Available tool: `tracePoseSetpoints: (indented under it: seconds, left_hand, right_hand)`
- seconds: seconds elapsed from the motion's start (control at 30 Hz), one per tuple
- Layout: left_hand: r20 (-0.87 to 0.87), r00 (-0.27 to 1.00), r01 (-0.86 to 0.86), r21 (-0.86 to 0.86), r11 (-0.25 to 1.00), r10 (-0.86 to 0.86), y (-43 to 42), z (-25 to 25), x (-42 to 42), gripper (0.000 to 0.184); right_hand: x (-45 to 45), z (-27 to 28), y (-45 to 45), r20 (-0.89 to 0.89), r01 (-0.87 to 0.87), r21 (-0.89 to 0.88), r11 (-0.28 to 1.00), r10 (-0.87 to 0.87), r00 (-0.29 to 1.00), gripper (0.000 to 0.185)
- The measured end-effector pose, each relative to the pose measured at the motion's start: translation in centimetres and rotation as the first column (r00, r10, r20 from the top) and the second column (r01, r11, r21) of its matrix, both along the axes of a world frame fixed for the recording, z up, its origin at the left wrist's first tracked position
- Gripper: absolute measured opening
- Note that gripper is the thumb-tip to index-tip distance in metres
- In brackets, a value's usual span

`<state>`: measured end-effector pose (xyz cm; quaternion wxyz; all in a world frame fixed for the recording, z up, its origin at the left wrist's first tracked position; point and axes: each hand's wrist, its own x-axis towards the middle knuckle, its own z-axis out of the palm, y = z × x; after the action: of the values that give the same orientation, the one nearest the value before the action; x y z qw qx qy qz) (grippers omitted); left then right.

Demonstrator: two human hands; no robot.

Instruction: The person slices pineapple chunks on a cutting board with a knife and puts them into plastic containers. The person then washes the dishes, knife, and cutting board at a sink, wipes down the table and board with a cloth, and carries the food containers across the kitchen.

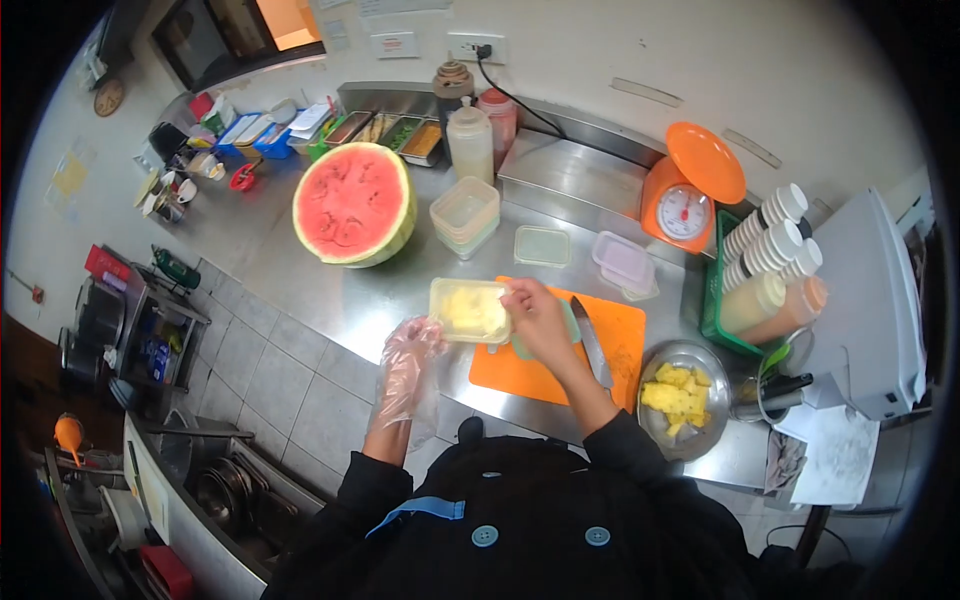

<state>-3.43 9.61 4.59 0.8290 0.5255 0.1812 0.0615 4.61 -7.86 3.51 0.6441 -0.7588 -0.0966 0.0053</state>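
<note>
My left hand (408,362), in a clear plastic glove, grips the left end of a plastic food container (437,300). Pale yellow fruit pieces (472,309) lie inside it. The bare fingers of my right hand (537,318) are closed at the container's right edge. Beneath that hand, a greenish lid (566,330) partly shows on the orange cutting board (625,335). A knife (592,345) rests on the board, right of my right hand. Farther right, a metal bowl (725,408) holds yellow pineapple chunks (677,396).
A halved watermelon (352,205) stands on the steel counter, with stacked containers (465,215) beside it. Lids (543,246) lie behind the board. An orange scale (683,210), a green basket (712,310) of cups and bottles, and squeeze bottles (470,140) line the back.
</note>
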Motion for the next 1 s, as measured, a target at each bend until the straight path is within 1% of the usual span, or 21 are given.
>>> tracePoseSetpoints:
  seconds: [0.07,0.1,0.13,0.2,0.23,0.3,0.33,0.37,0.4,0.43,0.47,0.5,0.53,0.6,0.63,0.7,0.73,0.8,0.83,0.9,1.0]
  left_hand:
    - [0.011,0.996,0.084,0.041,0.996,-0.085,-3.0,3.0,0.0,0.016]
    - [0.118,0.981,0.165,-0.111,0.980,-0.152,-4.3,3.9,-0.2,0.020]
    - [0.119,0.980,0.174,-0.112,0.978,-0.161,-5.2,3.6,0.0,0.020]
    - [-0.082,0.919,0.380,-0.073,0.922,-0.385,-6.4,1.8,0.9,0.022]
    - [-0.160,0.896,0.414,-0.039,0.910,-0.414,-6.7,0.5,1.5,0.025]
    - [-0.173,0.879,0.434,-0.092,0.896,-0.444,-7.2,-0.8,1.1,0.026]
    - [-0.193,0.865,0.441,-0.150,0.885,-0.464,-7.4,-0.9,1.0,0.027]
    - [-0.192,0.859,0.451,-0.153,0.879,-0.474,-7.4,-1.0,1.0,0.027]
    - [-0.211,0.865,0.453,-0.067,0.889,-0.456,-7.2,-1.0,0.9,0.028]
    - [-0.225,0.872,0.451,0.022,0.892,-0.435,-6.9,-1.0,1.0,0.029]
    - [-0.221,0.870,0.458,0.025,0.889,-0.441,-6.6,-0.7,1.1,0.029]
    - [-0.242,0.874,0.453,0.088,0.887,-0.422,-6.2,-0.4,1.2,0.029]
    - [-0.262,0.878,0.447,0.151,0.882,-0.401,-5.8,-0.1,1.2,0.029]
    - [-0.252,0.885,0.438,0.168,0.883,-0.391,-4.9,0.1,1.2,0.028]
    - [-0.240,0.895,0.422,0.180,0.889,-0.376,-4.6,0.1,1.2,0.027]
    - [-0.218,0.905,0.405,0.177,0.897,-0.366,-4.1,0.3,1.6,0.027]
    - [-0.198,0.915,0.385,0.170,0.907,-0.351,-3.8,0.3,1.7,0.026]
    - [-0.195,0.926,0.363,0.217,0.906,-0.324,-3.2,0.3,2.2,0.025]
    - [-0.197,0.935,0.340,0.257,0.905,-0.296,-2.8,0.3,2.5,0.025]
    - [-0.205,0.938,0.329,0.269,0.905,-0.280,-2.3,0.4,3.1,0.024]
    - [-0.222,0.935,0.334,0.289,0.897,-0.277,-2.1,-0.2,3.4,0.024]
  right_hand:
    - [0.1,2.7,-2.6,-0.027,0.073,0.032,0.997,-0.072,0.997,0.021]
    - [0.4,3.5,-3.9,-0.052,0.134,0.066,0.989,-0.131,0.990,0.019]
    - [1.1,3.1,-5.3,-0.051,0.143,0.065,0.988,-0.140,0.989,0.019]
    - [2.4,0.8,-7.6,0.048,0.144,-0.131,0.981,-0.139,0.989,0.014]
    - [2.6,-0.7,-8.4,0.051,0.155,-0.130,0.979,-0.149,0.987,0.014]
    - [2.8,-2.6,-9.7,-0.029,0.038,-0.284,0.958,-0.049,0.998,0.013]
    - [3.3,-2.8,-10.7,-0.025,0.052,-0.285,0.957,-0.062,0.998,0.013]
    - [3.9,-3.1,-11.7,0.007,0.132,-0.303,0.944,-0.137,0.991,0.017]
    - [4.5,-3.2,-12.7,0.039,0.209,-0.320,0.924,-0.207,0.978,0.022]
    - [5.6,-3.6,-14.0,0.041,0.216,-0.321,0.922,-0.214,0.976,0.022]
    - [7.0,-3.8,-15.4,0.161,0.328,-0.436,0.838,-0.286,0.945,0.029]
    - [8.3,-4.1,-16.6,0.284,0.438,-0.526,0.729,-0.335,0.898,0.036]
    - [9.3,-4.4,-17.5,0.285,0.444,-0.522,0.728,-0.342,0.895,0.036]
    - [10.8,-4.0,-18.5,0.310,0.269,-0.652,0.709,-0.075,0.948,0.054]
    - [11.1,-3.7,-18.4,0.314,0.275,-0.650,0.708,-0.079,0.946,0.054]
    - [11.6,-3.0,-17.8,0.118,0.091,-0.881,0.465,0.028,0.993,0.070]
    - [11.7,-2.5,-17.7,0.122,0.096,-0.880,0.466,0.027,0.992,0.070]
    - [12.0,-1.3,-17.6,-0.067,-0.056,-0.956,0.289,-0.027,0.997,0.082]
    - [11.9,-0.8,-17.6,-0.061,-0.051,-0.956,0.290,-0.027,0.998,0.082]
    - [11.1,-0.1,-18.0,-0.069,-0.030,-0.975,0.218,-0.173,0.982,0.090]
    - [10.4,-0.1,-18.2,-0.116,-0.042,-0.959,0.280,-0.253,0.961,0.098]
